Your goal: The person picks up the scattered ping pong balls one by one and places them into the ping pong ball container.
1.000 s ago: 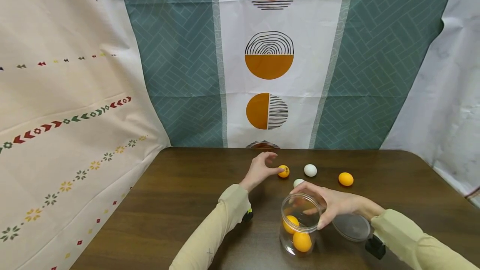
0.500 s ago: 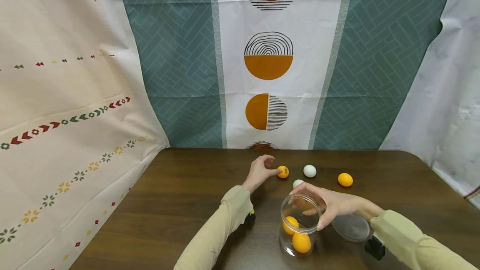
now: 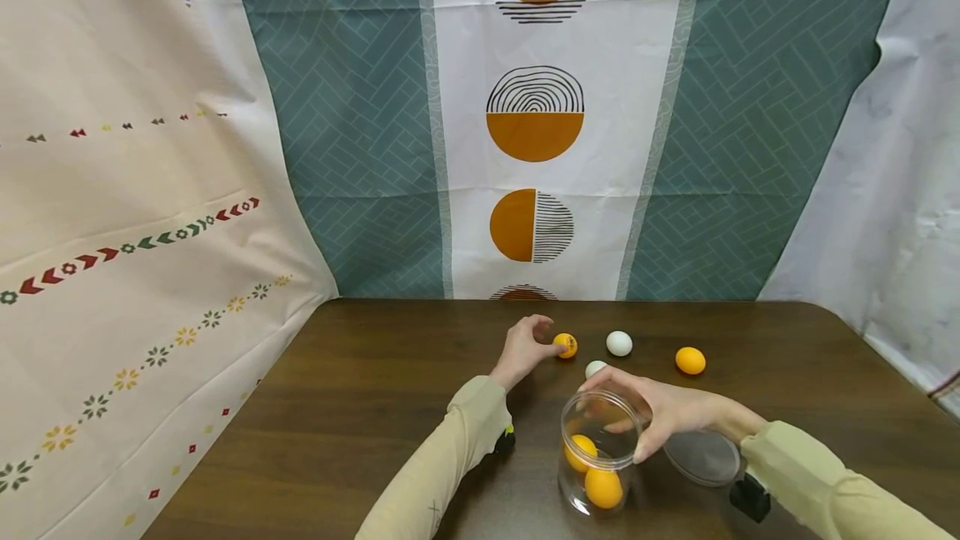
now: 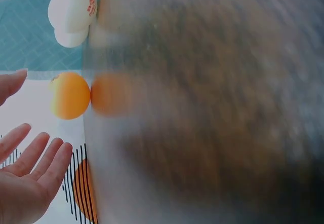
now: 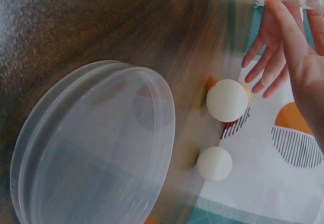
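I count two orange balls on the dark wooden table [image 3: 360,407], two white, and two more orange inside the clear plastic jar [image 3: 600,461]. My left hand [image 3: 525,348], fingers spread and loose, seems just to touch the small orange ping-pong ball [image 3: 566,345], though the wrist view is blurred. My right hand [image 3: 660,411] grips the jar's rim; the clear round lid [image 3: 701,457] lies beside it. Bare tabletop stretches leftward.

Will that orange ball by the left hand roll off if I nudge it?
Probably: the orange ball is round and sits free on the smooth table. It looks light, like table tennis balls. The left hand, fingers spread beside it, could block it.
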`<state>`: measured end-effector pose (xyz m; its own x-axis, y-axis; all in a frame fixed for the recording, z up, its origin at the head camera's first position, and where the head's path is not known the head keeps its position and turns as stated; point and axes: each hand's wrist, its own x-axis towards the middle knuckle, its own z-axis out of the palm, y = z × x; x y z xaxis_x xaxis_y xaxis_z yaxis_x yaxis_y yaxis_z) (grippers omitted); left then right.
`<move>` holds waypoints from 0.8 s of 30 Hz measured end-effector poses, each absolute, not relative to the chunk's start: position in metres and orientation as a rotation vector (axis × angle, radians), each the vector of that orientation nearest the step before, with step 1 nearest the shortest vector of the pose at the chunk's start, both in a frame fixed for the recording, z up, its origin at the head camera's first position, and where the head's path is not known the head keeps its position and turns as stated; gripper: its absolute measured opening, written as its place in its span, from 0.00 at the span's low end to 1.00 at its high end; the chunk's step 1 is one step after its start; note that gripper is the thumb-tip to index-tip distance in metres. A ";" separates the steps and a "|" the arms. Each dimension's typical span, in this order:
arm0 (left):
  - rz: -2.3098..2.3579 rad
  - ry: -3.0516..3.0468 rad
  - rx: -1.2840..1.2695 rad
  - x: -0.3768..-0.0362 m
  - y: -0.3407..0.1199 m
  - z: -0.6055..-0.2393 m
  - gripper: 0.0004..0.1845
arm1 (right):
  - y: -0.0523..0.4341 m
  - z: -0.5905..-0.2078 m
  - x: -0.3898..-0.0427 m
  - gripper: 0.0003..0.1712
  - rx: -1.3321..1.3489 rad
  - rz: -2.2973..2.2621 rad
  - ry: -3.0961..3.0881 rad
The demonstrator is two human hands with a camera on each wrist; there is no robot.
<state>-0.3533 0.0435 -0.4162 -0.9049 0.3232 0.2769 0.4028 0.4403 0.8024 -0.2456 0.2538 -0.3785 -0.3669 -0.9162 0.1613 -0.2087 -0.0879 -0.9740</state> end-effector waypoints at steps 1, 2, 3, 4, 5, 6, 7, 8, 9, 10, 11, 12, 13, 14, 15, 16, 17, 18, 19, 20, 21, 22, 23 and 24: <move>-1.485 -2.594 -0.668 -0.353 0.044 -0.416 0.26 | 0.254 -0.379 -0.246 0.43 -1.237 -1.503 1.587; -1.485 -2.593 -0.679 -0.353 0.045 -0.416 0.26 | 0.254 -0.379 -0.245 0.43 -1.235 -1.502 1.590; -1.482 -2.593 -0.688 -0.353 0.046 -0.416 0.27 | 0.255 -0.378 -0.245 0.43 -1.234 -1.502 1.592; -1.478 -2.591 -0.699 -0.353 0.046 -0.417 0.27 | 0.255 -0.378 -0.245 0.43 -1.231 -1.502 1.594; -1.476 -2.593 -0.707 -0.353 0.047 -0.417 0.27 | 0.255 -0.378 -0.245 0.43 -1.228 -1.502 1.594; -1.473 -2.592 -0.714 -0.353 0.047 -0.417 0.27 | 0.255 -0.378 -0.245 0.43 -1.228 -1.499 1.598; -1.470 -2.593 -0.718 -0.353 0.048 -0.417 0.27 | 0.255 -0.378 -0.245 0.43 -1.219 -1.498 1.601; -1.468 -2.591 -0.723 -0.353 0.049 -0.417 0.27 | 0.255 -0.378 -0.245 0.43 -1.219 -1.498 1.601; -1.466 -2.591 -0.727 -0.353 0.049 -0.417 0.27 | 0.255 -0.378 -0.245 0.43 -1.218 -1.498 1.600; -1.465 -2.588 -0.731 -0.353 0.050 -0.417 0.27 | 0.255 -0.378 -0.245 0.43 -1.217 -1.499 1.600; -1.464 -2.588 -0.736 -0.353 0.050 -0.417 0.27 | 0.255 -0.378 -0.244 0.43 -1.218 -1.497 1.601; -1.464 -2.588 -0.738 -0.353 0.051 -0.417 0.27 | 0.255 -0.378 -0.244 0.43 -1.221 -1.498 1.603; -1.464 -2.588 -0.741 -0.353 0.051 -0.417 0.26 | 0.255 -0.379 -0.244 0.43 -1.223 -1.501 1.602; -1.465 -2.588 -0.744 -0.353 0.052 -0.416 0.26 | 0.254 -0.378 -0.244 0.43 -1.233 -1.503 1.601; -1.467 -2.587 -0.745 -0.352 0.052 -0.416 0.26 | 0.254 -0.378 -0.244 0.43 -1.235 -1.503 1.602; -1.472 -2.587 -0.747 -0.352 0.053 -0.416 0.26 | 0.255 -0.379 -0.244 0.43 -1.236 -1.502 1.605; -1.475 -2.590 -0.748 -0.352 0.053 -0.415 0.26 | 0.255 -0.378 -0.244 0.43 -1.237 -1.501 1.608; -1.478 -2.591 -0.746 -0.351 0.053 -0.415 0.26 | 0.255 -0.378 -0.245 0.43 -1.236 -1.501 1.609; -1.480 -2.591 -0.747 -0.351 0.054 -0.415 0.26 | 0.255 -0.378 -0.245 0.43 -1.235 -1.500 1.611; -1.484 -2.591 -0.748 -0.350 0.054 -0.415 0.26 | 0.255 -0.379 -0.245 0.43 -1.235 -1.498 1.612; -1.484 -2.590 -0.751 -0.350 0.054 -0.415 0.26 | 0.255 -0.379 -0.245 0.43 -1.233 -1.495 1.611; -1.477 -2.591 -0.753 -0.350 0.055 -0.415 0.26 | 0.255 -0.379 -0.245 0.43 -1.231 -1.495 1.611; -1.465 -2.591 -0.756 -0.350 0.055 -0.415 0.26 | 0.255 -0.379 -0.245 0.43 -1.231 -1.495 1.611; -1.453 -2.591 -0.756 -0.351 0.055 -0.415 0.25 | 0.255 -0.379 -0.245 0.43 -1.230 -1.496 1.609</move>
<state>-0.3506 0.0554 -0.4151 -0.8756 0.3799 0.2983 0.4526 0.4298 0.7813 -0.2454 0.2552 -0.3789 -0.3796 -0.9124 0.1531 -0.2189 -0.0722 -0.9731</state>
